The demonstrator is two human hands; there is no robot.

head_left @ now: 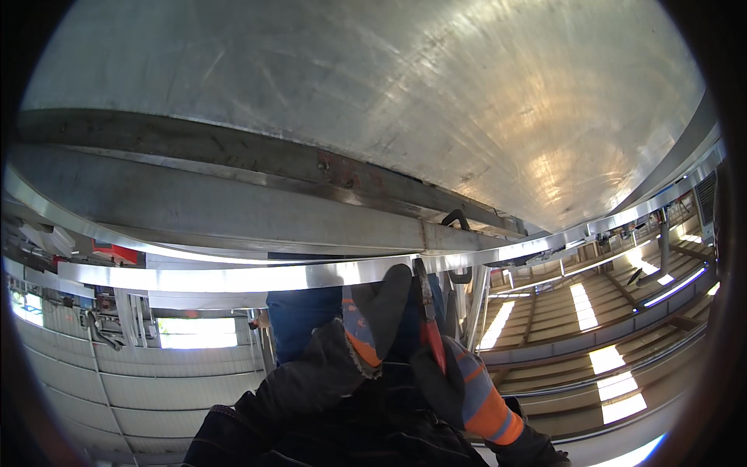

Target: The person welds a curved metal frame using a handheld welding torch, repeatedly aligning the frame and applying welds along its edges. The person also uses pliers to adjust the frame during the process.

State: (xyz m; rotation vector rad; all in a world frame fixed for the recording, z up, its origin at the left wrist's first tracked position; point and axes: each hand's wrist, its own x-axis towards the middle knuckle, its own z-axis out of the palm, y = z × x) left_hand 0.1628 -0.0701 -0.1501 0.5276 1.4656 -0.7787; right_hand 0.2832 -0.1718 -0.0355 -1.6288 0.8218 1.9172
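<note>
A bright, curved metal rim runs across the view in front of my body. My left hand, in a dark glove with an orange and blue knit back, is at this rim near the middle. Its thumb lies against the metal; the other fingers are partly hidden, but the hand looks closed on the edge. Just to the right, my right hand, gloved alike, is wrapped round the red handles of pliers. The pliers' metal end points up to the rim, close beside my left hand; whether the jaws bite on it I cannot tell.
Beyond the rim spreads a large, shiny metal sheet. A long metal beam crosses below it. A black C-shaped clamp sits at the rim right of my hands. Bright roof panels and pale walls fill the lower sides.
</note>
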